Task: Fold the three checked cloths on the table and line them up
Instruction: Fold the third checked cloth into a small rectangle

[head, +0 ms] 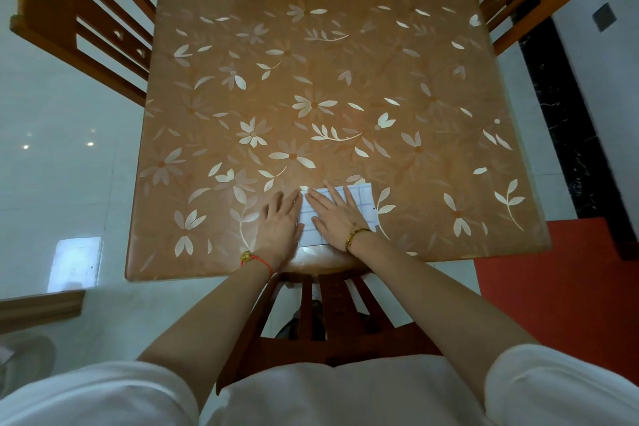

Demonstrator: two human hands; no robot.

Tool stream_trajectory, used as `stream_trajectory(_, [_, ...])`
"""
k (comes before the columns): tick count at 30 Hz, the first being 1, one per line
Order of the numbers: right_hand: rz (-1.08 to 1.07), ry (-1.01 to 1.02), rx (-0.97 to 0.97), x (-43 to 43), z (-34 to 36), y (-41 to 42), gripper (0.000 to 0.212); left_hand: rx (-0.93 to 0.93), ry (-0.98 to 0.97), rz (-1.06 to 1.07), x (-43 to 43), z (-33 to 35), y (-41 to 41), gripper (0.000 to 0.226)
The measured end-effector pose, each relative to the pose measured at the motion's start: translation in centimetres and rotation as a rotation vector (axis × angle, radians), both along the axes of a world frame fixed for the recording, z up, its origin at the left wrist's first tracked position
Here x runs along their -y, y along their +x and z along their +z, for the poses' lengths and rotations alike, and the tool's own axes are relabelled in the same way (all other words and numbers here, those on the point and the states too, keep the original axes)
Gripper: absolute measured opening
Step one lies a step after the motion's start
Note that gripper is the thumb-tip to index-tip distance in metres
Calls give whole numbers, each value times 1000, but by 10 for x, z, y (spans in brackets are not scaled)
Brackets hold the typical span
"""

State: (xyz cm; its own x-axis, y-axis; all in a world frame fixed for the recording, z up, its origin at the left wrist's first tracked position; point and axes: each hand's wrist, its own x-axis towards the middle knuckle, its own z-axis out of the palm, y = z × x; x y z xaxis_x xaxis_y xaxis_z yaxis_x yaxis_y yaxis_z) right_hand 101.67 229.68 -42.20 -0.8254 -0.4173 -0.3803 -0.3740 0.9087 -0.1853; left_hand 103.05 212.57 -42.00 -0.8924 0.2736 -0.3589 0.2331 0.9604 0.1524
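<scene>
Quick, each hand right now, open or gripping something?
Left hand: open, flat at the checked cloth's left edge.
Right hand: open, flat on the checked cloth.

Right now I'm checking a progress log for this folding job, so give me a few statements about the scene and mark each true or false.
1. The right hand lies flat on the checked cloth. True.
2. Three cloths are spread out on the table. False: only one cloth is in view.
3. The cloth lies near the table's close edge. True.
4. The left hand is curled into a fist. False: its fingers are straight, flat at the cloth's left edge.
</scene>
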Motion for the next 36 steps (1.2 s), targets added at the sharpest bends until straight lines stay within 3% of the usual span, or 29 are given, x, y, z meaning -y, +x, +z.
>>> stream_trajectory(5, [-6,5,54,1,-2,-3,56,39,-32,-35,6,-1,-1,65])
stream_trajectory(8, [-27,-25,90,-2,0,-2,56,24,44,-22,9,-6,2,67])
stream_trajectory(13, [-45,-97,132,-8,-2,-3,56,-203,386,343,16,-1,0,44])
stream_trajectory(17, [-21,-134,99,-17,-3,-4,57,12,582,677,8,18,-18,34])
stream_trajectory(21, [-10,-144,76,-23,-2,-5,58,232,756,839,-3,18,-33,31])
stream_trajectory(25, [-6,-167,72,-27,-1,-7,59,226,674,873,-8,18,-39,23])
stream_trajectory(36, [23,-171,59,-32,-4,-9,68,317,867,1053,-10,16,-40,20])
